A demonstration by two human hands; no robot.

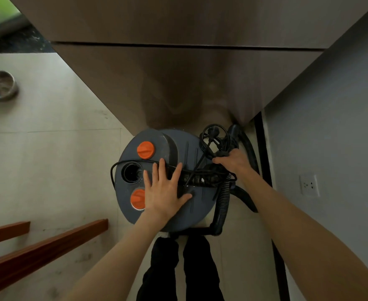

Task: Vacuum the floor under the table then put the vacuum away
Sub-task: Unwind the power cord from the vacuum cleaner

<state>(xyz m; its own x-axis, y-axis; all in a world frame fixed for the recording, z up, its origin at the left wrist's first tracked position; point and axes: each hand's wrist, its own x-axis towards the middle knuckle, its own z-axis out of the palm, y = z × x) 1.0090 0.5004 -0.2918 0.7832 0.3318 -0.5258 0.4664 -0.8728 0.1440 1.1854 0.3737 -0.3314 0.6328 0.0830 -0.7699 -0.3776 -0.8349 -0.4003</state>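
Observation:
A round grey canister vacuum (178,144) with two orange caps (145,150) stands on the floor, close against a brown cabinet. My left hand (164,187) lies flat on its lid with straight fingers, across the black cord. My right hand (233,160) grips the bundled black power cord (215,137) on the lid's right side. The black ribbed hose (223,200) curls round the right and near side of the canister.
The brown cabinet (178,83) fills the space ahead. A grey wall (330,127) with a white socket (309,185) is at the right. A metal bowl (0,86) sits on the pale floor at far left. Wooden bars (48,244) lie low left. My legs stand behind the vacuum.

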